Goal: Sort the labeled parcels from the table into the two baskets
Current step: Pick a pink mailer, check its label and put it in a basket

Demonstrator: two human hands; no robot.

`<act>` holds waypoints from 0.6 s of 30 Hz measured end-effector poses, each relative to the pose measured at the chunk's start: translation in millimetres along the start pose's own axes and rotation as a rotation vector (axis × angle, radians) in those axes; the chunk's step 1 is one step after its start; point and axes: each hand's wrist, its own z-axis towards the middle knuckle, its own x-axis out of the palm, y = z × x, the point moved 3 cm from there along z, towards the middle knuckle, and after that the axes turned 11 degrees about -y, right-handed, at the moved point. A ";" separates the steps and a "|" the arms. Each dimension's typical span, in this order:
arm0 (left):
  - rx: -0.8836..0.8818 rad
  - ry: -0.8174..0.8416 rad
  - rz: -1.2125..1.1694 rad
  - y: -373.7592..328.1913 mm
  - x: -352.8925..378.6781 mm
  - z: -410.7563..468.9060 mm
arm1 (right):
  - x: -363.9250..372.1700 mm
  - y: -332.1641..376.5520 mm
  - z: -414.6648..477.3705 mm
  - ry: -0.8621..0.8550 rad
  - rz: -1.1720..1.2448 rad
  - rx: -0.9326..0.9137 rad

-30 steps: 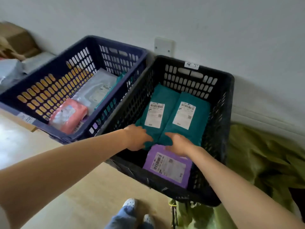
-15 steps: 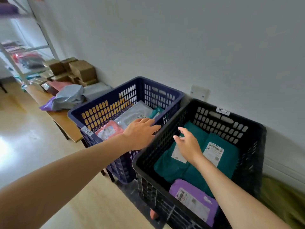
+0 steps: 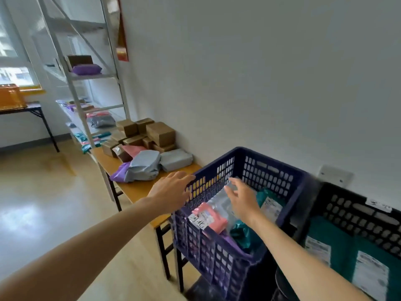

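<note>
A: Where are the unsorted parcels lying?

B: On the tan table [image 3: 138, 189], left of both baskets. The nearest piece is a bulky grey parcel [image 3: 144, 165], overlapping a purple parcel [image 3: 119, 174] at its left. A second grey parcel [image 3: 176, 159] is lying just beside it on the right, its long axis running roughly left to right. Brown boxes [image 3: 160, 132] are sitting farther back.

A: Which hand is closer?

B: The left hand [image 3: 171, 192]. It is hovering above the table's near end with its fingers spread wide, carrying nothing. The grey parcels are lying just past its fingertips, far and slightly left. The right hand [image 3: 244, 199] is hanging over the blue basket [image 3: 271, 162], loosely spread and also empty. The basket's left wall is standing between it and the pile.

A: Your reading?

B: I am judging it a left-hand reach, forward and left. The black basket [image 3: 358, 213] is sitting at the far right, well apart from the pile.
</note>
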 end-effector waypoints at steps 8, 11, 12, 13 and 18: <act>-0.153 -0.013 -0.005 158.5 -13.9 -57.3 | 147.5 77.8 7.0 0.090 0.061 -0.025; -0.230 0.001 0.000 210.5 -14.7 -79.8 | 193.8 97.1 8.8 0.135 0.067 -0.025; -0.262 0.002 -0.002 226.1 -14.2 -86.4 | 207.6 102.1 10.1 0.150 0.060 -0.023; -0.293 0.003 -0.004 240.2 -12.9 -92.5 | 220.7 106.3 11.5 0.165 0.051 -0.021; -0.380 0.007 -0.025 296.7 4.2 -109.8 | 287.4 121.7 23.4 0.254 -0.016 -0.041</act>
